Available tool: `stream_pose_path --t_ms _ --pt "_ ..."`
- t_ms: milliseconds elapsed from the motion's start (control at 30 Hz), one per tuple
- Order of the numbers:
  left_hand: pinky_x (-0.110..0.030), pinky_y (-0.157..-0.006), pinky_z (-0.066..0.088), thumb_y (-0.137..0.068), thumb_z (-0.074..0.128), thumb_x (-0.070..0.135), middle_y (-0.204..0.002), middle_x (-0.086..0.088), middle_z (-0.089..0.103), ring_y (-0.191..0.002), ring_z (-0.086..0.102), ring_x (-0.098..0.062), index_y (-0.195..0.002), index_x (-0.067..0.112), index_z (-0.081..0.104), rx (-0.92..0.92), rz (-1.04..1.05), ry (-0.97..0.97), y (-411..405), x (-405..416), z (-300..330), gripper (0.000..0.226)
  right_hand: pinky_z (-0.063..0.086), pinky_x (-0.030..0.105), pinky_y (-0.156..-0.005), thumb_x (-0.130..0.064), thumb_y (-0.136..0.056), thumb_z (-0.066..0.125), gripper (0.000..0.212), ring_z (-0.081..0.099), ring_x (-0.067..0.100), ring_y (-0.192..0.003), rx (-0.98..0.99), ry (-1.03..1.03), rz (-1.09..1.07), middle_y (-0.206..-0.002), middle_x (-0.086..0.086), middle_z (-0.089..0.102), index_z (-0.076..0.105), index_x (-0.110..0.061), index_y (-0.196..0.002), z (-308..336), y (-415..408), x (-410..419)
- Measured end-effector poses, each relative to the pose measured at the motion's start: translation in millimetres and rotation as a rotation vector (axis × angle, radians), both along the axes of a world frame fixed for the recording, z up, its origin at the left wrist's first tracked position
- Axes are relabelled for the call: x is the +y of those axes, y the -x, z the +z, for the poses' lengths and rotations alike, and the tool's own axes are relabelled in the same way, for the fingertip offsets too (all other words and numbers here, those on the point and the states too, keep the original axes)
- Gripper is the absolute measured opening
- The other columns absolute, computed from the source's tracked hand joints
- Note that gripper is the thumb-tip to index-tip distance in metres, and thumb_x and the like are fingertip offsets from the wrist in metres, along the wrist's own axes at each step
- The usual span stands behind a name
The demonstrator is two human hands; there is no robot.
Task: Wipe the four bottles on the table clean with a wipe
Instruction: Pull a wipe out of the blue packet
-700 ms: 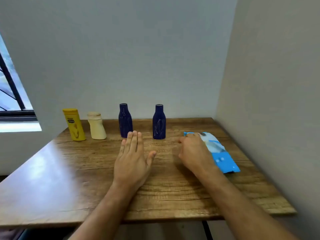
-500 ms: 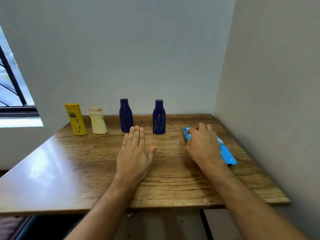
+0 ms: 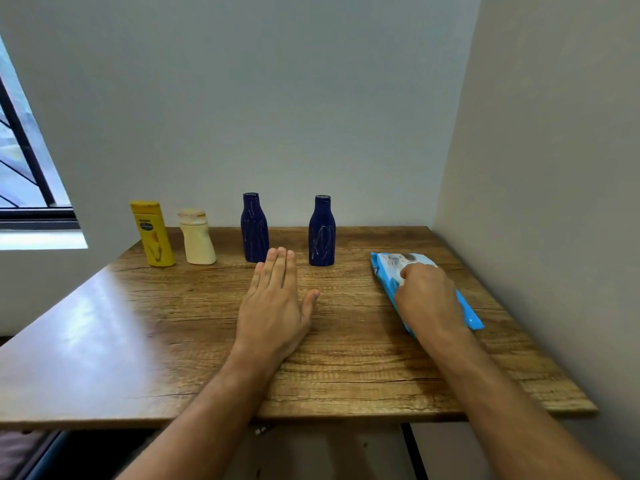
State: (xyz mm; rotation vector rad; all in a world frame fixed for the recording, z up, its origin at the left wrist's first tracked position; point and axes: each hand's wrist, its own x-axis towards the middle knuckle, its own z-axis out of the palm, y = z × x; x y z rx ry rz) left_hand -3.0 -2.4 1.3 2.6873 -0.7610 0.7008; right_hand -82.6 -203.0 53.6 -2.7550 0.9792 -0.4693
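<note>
Four bottles stand in a row near the back of the wooden table (image 3: 138, 323): a yellow bottle (image 3: 152, 237), a cream bottle (image 3: 197, 239), and two dark blue bottles (image 3: 254, 233) (image 3: 322, 237) with pale scribble marks. My left hand (image 3: 273, 306) lies flat on the table, fingers straight, its tips just in front of the left blue bottle. A blue wipe pack (image 3: 384, 268) lies at the right. My right hand (image 3: 427, 296) rests on top of it with fingers curled down onto the pack's top; the fingertips are hidden.
A wall runs close along the table's right side and another behind the bottles. A window (image 3: 20, 188) is at the far left. The table's front edge (image 3: 346, 415) is near my forearms.
My right hand has moved further onto the wipe pack and curled its fingers over the pack's top. The left hand stays flat in place. The view has shifted slightly.
</note>
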Motion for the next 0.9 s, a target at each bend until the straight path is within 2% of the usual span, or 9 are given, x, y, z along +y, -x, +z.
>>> stream_pose_path --t_ms 133,200,400,533,600,700,767,833,900 --pt "-0.033 -0.122 -0.01 -0.102 0.016 0.06 -0.167 -0.007 -0.006 -0.152 -0.014 -0.015 -0.158 0.011 -0.004 0.015 -0.005 -0.017 -2 -1 0 0.077 0.049 0.04 -0.098 -0.02 -0.091 0.068 0.041 0.059 0.027 -0.114 0.166 -0.013 -0.04 -0.122 0.014 0.063 0.058 -0.008 -0.128 5 -9 -3" --pt "-0.032 -0.121 -0.011 -0.102 0.017 0.06 -0.167 -0.006 -0.007 -0.152 -0.015 -0.015 -0.158 0.012 -0.005 0.03 -0.011 -0.025 -5 -2 1 0.077 0.049 0.039 -0.097 -0.02 -0.091 0.067 0.04 0.06 0.027 -0.113 0.17 -0.015 -0.037 -0.123 0.014 0.063 0.058 -0.008 -0.129 9 -10 -4" --pt "-0.033 -0.124 -0.005 -0.102 0.021 0.058 -0.168 -0.005 -0.004 -0.152 -0.012 -0.014 -0.158 0.012 -0.003 0.082 -0.055 0.032 -24 -9 2 0.076 0.049 0.035 -0.085 -0.018 -0.094 0.059 0.024 0.064 0.024 -0.101 -0.288 0.028 0.119 -0.11 0.007 0.072 0.071 -0.017 -0.114 31 -8 10" --pt "-0.035 -0.124 0.003 -0.102 0.034 0.052 -0.168 -0.006 0.005 -0.154 -0.002 -0.02 -0.159 0.012 0.001 0.13 -0.061 0.235 -45 -28 16 0.077 0.042 0.021 -0.081 -0.021 -0.091 0.064 0.022 0.065 0.014 -0.094 -0.575 -0.172 0.161 -0.105 -0.002 0.075 0.076 -0.022 -0.109 43 -46 20" --pt "-0.039 -0.124 0.011 -0.1 0.046 0.046 -0.167 -0.005 0.013 -0.153 0.008 -0.024 -0.159 0.014 0.005 0.143 -0.072 0.375 -57 -40 23 0.079 0.045 0.022 -0.086 -0.017 -0.092 0.062 0.025 0.066 0.016 -0.101 -0.65 -0.248 0.158 -0.111 -0.001 0.074 0.074 -0.02 -0.113 44 -73 22" --pt "-0.043 -0.122 0.023 -0.095 0.057 0.041 -0.165 -0.001 0.016 -0.151 0.017 -0.02 -0.158 0.023 0.005 0.174 -0.151 0.522 -70 -56 22 0.084 0.047 0.027 -0.092 -0.009 -0.094 0.055 0.031 0.064 0.02 -0.11 -0.657 -0.277 0.139 -0.12 0.003 0.071 0.07 -0.016 -0.121 37 -107 24" --pt "-0.037 -0.12 0.021 -0.092 0.063 0.039 -0.166 0.002 0.012 -0.15 0.018 -0.016 -0.158 0.027 0.001 0.238 -0.2 0.59 -78 -62 18 0.091 0.048 0.026 -0.092 -0.007 -0.095 0.053 0.033 0.063 0.019 -0.112 -0.636 -0.28 0.137 -0.124 0.005 0.068 0.068 -0.014 -0.123 25 -122 25" --pt "-0.031 -0.114 0.019 -0.088 0.069 0.038 -0.167 0.005 0.008 -0.149 0.018 -0.013 -0.158 0.031 -0.004 0.361 -0.227 0.653 -89 -61 15 0.102 0.047 0.025 -0.089 -0.008 -0.095 0.054 0.033 0.061 0.02 -0.113 -0.594 -0.254 0.155 -0.126 0.006 0.066 0.067 -0.015 -0.125 13 -131 25" --pt "-0.036 -0.119 0.021 -0.084 0.074 0.035 -0.167 0.006 0.007 -0.15 0.017 -0.011 -0.157 0.036 -0.006 0.527 -0.296 0.725 -103 -56 12 0.108 0.045 0.024 -0.086 -0.009 -0.095 0.054 0.034 0.061 0.02 -0.112 -0.552 -0.202 0.186 -0.126 0.007 0.064 0.067 -0.015 -0.126 4 -138 22"
